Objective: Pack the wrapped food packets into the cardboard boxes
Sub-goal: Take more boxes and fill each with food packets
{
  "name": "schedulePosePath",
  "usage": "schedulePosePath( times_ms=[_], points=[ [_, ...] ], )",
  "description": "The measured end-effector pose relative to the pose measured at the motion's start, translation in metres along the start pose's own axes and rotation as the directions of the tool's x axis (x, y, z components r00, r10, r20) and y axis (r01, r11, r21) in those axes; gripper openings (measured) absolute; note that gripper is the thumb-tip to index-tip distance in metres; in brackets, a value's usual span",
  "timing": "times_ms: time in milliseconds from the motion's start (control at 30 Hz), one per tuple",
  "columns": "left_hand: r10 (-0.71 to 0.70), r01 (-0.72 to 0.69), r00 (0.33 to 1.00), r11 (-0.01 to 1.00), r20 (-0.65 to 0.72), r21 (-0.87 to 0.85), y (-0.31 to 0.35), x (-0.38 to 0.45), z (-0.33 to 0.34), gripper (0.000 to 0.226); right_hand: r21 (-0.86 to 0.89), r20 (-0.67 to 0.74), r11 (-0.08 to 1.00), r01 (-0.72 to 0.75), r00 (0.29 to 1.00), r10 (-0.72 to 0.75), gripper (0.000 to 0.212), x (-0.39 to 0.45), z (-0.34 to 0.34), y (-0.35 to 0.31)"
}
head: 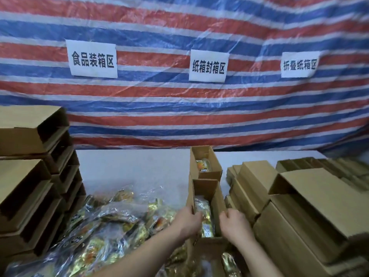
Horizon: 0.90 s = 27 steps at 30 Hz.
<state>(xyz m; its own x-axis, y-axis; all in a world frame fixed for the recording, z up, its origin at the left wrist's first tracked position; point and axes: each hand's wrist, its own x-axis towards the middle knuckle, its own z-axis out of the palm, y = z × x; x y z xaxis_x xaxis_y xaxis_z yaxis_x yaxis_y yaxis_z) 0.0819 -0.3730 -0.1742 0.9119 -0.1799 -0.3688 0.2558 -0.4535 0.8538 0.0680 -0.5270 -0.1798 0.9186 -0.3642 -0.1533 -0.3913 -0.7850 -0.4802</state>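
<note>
Left hand (pixel 189 220) curled over the left wall of the open cardboard box (pixel 207 196) near the front edge of the worktop (pixel 129 168), fingers dipping inside against a gold-wrapped packet (pixel 206 222). Right hand (pixel 233 222) gripping the right wall, fingers bent over its rim. Loose wrapped packets (pixel 111 218) heaped toward the front left corner, a second filled box (pixel 205 162) just behind, toward the back edge

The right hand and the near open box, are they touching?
Touching. The head view shows the right hand with its fingers curled over the right wall of the near open box.
</note>
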Motion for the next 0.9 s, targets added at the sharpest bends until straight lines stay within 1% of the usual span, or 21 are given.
schedulePosePath(
  times_ms=[100,200,267,367,433,533,633,800,900],
  points=[
    [-0.002,0.001,1.0,0.999,0.026,0.046,0.015,0.022,0.016,0.039,-0.005,0.002,0.999,-0.051,0.999,0.051,0.024,0.021,-0.014,0.011],
    [-0.025,0.028,0.997,0.999,0.074,-0.046,0.025,0.039,0.03,0.04,0.001,-0.014,0.997,-0.075,0.997,0.075,0.023,0.039,-0.019,0.022],
    [-0.048,0.056,0.994,0.996,0.1,-0.074,0.031,0.049,0.036,0.037,0.017,-0.023,0.997,-0.075,0.997,0.075,0.024,0.05,-0.021,0.027],
    [-0.084,0.103,0.986,0.986,0.147,-0.129,0.038,0.06,0.042,0.028,0.034,-0.062,0.996,-0.083,0.994,0.085,0.034,0.062,-0.021,0.034],
    [-0.11,0.138,0.98,0.977,0.168,-0.161,0.042,0.065,0.042,0.024,0.052,-0.057,0.995,-0.089,0.994,0.092,0.037,0.07,-0.019,0.038],
    [-0.133,0.164,0.975,0.971,0.176,-0.174,0.043,0.075,0.042,0.026,0.151,0.001,0.981,-0.12,0.993,0.121,0.032,0.079,-0.016,0.043],
    [-0.147,0.177,0.976,0.966,0.163,-0.19,0.042,0.083,0.045,0.027,0.254,0.01,0.957,-0.14,0.99,0.142,0.032,0.085,-0.011,0.044],
    [-0.155,0.192,0.974,0.954,0.166,-0.231,0.04,0.092,0.048,0.026,0.332,0.018,0.933,-0.137,0.99,0.139,0.026,0.09,-0.005,0.045],
    [-0.15,0.187,0.975,0.953,0.164,-0.238,0.039,0.097,0.047,0.025,0.317,0.031,0.939,-0.131,0.991,0.127,0.029,0.091,-0.003,0.046]
  ],
)
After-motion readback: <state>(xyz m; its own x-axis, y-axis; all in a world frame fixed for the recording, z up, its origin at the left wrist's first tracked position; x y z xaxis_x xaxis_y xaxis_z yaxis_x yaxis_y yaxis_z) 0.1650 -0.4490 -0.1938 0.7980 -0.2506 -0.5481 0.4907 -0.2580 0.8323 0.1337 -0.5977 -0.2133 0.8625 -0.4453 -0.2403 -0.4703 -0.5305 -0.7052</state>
